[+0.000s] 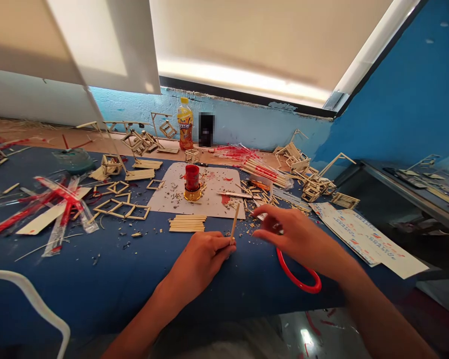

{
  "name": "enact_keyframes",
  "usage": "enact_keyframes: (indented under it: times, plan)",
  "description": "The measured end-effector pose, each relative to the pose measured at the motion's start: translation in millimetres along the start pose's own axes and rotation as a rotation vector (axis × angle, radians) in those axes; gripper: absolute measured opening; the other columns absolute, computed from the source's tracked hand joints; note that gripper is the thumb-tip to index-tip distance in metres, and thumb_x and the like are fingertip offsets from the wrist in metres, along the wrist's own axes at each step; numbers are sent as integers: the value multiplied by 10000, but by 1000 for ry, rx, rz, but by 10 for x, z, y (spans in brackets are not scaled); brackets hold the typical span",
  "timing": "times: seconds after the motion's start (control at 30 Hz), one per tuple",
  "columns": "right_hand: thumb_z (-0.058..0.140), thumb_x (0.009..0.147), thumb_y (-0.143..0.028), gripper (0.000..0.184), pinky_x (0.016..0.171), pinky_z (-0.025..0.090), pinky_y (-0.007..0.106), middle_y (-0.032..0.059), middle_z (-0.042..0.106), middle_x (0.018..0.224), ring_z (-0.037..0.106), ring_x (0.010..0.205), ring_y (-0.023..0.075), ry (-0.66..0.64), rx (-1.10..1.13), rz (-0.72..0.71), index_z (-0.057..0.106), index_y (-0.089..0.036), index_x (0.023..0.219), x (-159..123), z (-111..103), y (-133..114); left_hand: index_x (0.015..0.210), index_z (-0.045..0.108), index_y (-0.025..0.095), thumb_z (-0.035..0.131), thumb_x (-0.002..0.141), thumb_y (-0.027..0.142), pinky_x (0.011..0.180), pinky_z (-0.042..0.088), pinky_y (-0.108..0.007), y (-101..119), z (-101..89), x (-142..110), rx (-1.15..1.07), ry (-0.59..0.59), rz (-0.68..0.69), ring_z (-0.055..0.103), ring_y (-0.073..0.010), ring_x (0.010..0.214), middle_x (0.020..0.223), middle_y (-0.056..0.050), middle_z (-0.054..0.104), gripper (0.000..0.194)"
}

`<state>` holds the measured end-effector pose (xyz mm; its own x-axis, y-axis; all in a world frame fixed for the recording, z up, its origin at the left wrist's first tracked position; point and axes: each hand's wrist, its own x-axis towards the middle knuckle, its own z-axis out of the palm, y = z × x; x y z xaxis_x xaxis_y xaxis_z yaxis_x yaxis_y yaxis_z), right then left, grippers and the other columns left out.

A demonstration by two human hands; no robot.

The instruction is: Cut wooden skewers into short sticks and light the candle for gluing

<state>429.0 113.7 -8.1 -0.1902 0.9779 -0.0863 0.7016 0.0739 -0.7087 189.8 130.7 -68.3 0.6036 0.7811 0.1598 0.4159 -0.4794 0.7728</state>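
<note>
My left hand (207, 254) is closed, pinching a thin wooden stick (235, 222) that stands nearly upright from its fingertips. Just right of it, my right hand (288, 227) hovers with thumb and forefinger curved apart and nothing between them. Partly under that hand lies a pair of scissors with a red handle (299, 276); the hand hides its middle. A row of short wooden sticks (187, 223) rests side by side beyond my left hand. Behind it, a red cylindrical container (192, 177) stands on a gold base on a debris-strewn pale board (160, 199).
Stick frames (125, 207) and red-and-clear plastic wrappers (65, 204) lie left. At the back stand a yellow-capped drink bottle (185, 124) and small stick models (142, 142). More stick models (316, 184) and printed card sheets (362, 239) are right. A white curved tube (30, 294) is near left.
</note>
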Motion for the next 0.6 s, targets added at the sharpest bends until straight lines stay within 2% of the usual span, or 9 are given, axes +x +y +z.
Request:
enact_keyframes:
  times: [0.07, 0.1, 0.17, 0.27, 0.4, 0.5, 0.6]
  plan:
    - [652, 916, -493, 550, 820, 529, 566, 148, 761, 1001, 701, 936, 401, 58, -459, 167, 619, -221, 1393, -196, -172, 135, 817, 735, 171, 577, 1028, 219, 660, 368, -247, -3, -1, -4, -30, 9, -11, 569, -116, 671, 752, 5, 635, 267]
    - [616, 924, -551, 645, 824, 524, 591, 174, 758, 1085, 693, 984, 437, 39, -593, 252, 556, -215, 1471, -294, -227, 230, 816, 741, 172, 581, 1024, 219, 665, 381, -247, -1, -9, -9, -52, 13, -15, 582, -119, 677, 761, 0, 652, 266]
    - [596, 917, -595, 750, 877, 526, 600, 175, 717, 1265, 668, 1107, 454, -9, -669, 339, 454, -234, 1559, -458, -272, 436, 828, 753, 173, 595, 1015, 227, 667, 413, -242, 16, -45, -26, -113, 20, -23, 614, -123, 692, 791, -9, 691, 250]
    - [605, 915, -578, 796, 993, 511, 554, 135, 639, 1422, 623, 1242, 398, 12, -589, 298, 357, -281, 1611, -565, -237, 674, 807, 760, 175, 624, 1006, 277, 672, 470, -227, 68, -134, -71, -217, 18, -23, 678, -135, 753, 852, -20, 750, 261]
    - [668, 865, -507, 845, 1094, 467, 503, 145, 568, 1500, 557, 1344, 359, 62, -427, 290, 341, -232, 1594, -519, -217, 777, 779, 791, 169, 689, 973, 311, 713, 545, -213, 146, -236, -131, -484, -18, -31, 726, -161, 852, 888, -47, 783, 261]
    - [690, 818, -403, 802, 1093, 473, 465, 148, 581, 1467, 583, 1317, 339, 51, -269, 330, 374, -235, 1536, -518, -273, 819, 834, 831, 172, 747, 932, 272, 683, 567, -182, 203, -272, -156, -774, -69, -80, 705, -123, 783, 886, -55, 779, 163]
    - [680, 817, -436, 784, 1029, 521, 451, 152, 619, 1397, 646, 1223, 348, 38, -67, 305, 375, -267, 1520, -640, -324, 874, 887, 845, 174, 761, 919, 238, 683, 601, -180, 255, -302, -180, -961, -167, -145, 708, -110, 738, 866, -54, 774, 109]
